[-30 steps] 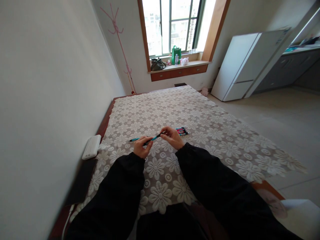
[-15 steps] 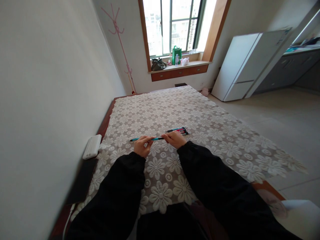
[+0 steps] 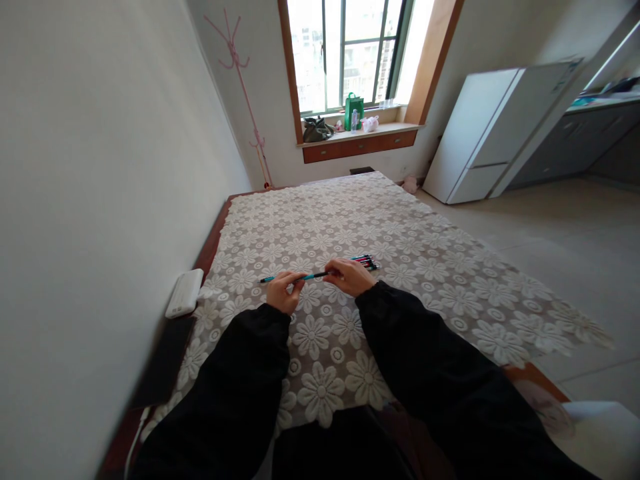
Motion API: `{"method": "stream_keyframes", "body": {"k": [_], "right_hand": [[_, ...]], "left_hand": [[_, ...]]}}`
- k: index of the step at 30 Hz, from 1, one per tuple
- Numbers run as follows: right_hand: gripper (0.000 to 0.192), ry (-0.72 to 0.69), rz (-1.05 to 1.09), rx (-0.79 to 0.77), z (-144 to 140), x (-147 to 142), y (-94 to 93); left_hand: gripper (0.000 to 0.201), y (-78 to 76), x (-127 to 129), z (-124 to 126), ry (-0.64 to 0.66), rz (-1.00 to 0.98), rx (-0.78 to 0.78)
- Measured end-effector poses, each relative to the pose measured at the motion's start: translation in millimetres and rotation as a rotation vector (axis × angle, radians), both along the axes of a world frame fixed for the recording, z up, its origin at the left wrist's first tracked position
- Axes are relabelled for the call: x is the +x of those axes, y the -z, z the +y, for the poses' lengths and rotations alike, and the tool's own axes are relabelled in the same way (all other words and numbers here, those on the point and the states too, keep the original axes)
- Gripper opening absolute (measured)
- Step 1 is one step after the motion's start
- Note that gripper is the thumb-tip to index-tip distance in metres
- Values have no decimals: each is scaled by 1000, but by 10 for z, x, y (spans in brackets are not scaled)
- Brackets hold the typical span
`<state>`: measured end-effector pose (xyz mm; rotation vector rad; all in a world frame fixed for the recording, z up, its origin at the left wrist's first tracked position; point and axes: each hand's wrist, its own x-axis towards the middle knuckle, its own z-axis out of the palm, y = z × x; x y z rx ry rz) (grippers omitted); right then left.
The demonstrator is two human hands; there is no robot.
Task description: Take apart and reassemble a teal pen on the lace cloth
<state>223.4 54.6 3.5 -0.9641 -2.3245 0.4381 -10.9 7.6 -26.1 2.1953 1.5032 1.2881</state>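
My left hand point(image 3: 284, 292) pinches a blue and black pen point(image 3: 314, 275) between thumb and fingers. At the pen's black end, my right hand point(image 3: 349, 277) has its fingers closed on it. A blue length with a dark tip point(image 3: 267, 279) shows left of my left hand; whether it belongs to this pen or a second one I cannot tell. Just beyond my right hand, several pens point(image 3: 369, 263) with dark, red and blue parts lie together on the floral lace tablecloth point(image 3: 314, 333), partly hidden by that hand.
A white power bank point(image 3: 184, 293) and a flat black object point(image 3: 164, 363) with a white cable point(image 3: 137, 440) lie along the table's left edge by the wall. Farther off stand a pink coat rack point(image 3: 245, 100), a windowsill with bags point(image 3: 354, 112) and a white fridge point(image 3: 493, 133).
My right hand's fingers have shifted slightly on the pen, and more of its black end shows. The left hand has barely moved.
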Motion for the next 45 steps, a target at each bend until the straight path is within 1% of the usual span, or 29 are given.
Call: {"method": "stream_keyframes", "body": {"k": [3,4,5,7,9,11,13,16,18,21,23,24,27,29,30,32,35,38,40,43,44,45], "right_hand": [[43,0,-75,20,4,1,-8],[44,11,-83,17,6,2,-6],[41,8,-78,16,7,2,-4],[36,-36,-65,28,5,2,-1],[42,-65,-97,13,-6,0,-4],[51,-52,-148,-31,-19,-2,-10],[46,-33,-141,-45,-28,-4,-12],[33,-77,-96,22,-27,-6,-1],[38,-93,-116,32,-25,-8,8],[53,-56,-183,-38,-29,-12,10],[56,-37,-197,-57,-36,-13,0],[54,-31,-187,-45,-39,-12,-6],[44,-6,-132,19,-47,-12,-18],[39,15,-112,44,-51,-17,-15],[36,17,-106,49,-54,-22,-11],[30,4,-94,54,-58,-33,1],[27,-27,-87,42,-57,-43,12],[38,-35,-95,-46,-41,-40,8],[47,-60,-59,-184,-29,-38,7],[57,-130,40,-437,-23,-50,17],[58,-141,64,-484,-27,-59,23],[59,-136,77,-488,-33,-69,29]], "left_hand": [[19,0,3,0,22,24,5],[19,-1,5,-1,27,24,9],[19,-2,7,-2,27,19,11],[19,-6,13,-2,25,7,15],[18,-10,17,0,35,9,19],[18,-11,19,5,51,19,27],[18,-6,18,12,51,10,22],[18,1,13,19,44,-17,10],[18,-2,14,18,51,-23,14],[17,-17,22,13,67,-36,16],[19,-21,20,25,67,-99,-4],[23,-17,15,39,53,-163,-20],[44,14,-16,108,-24,-454,-104],[50,37,-35,154,-44,-613,-211],[53,45,-40,169,-36,-657,-272],[60,49,-36,180,-5,-682,-365],[58,29,-8,157,11,-663,-377],[55,2,13,123,16,-666,-333],[55,-15,12,104,24,-668,-305],[55,-42,0,81,30,-654,-271],[55,-52,-3,76,28,-647,-259],[55,-61,-6,73,26,-639,-250]]}}
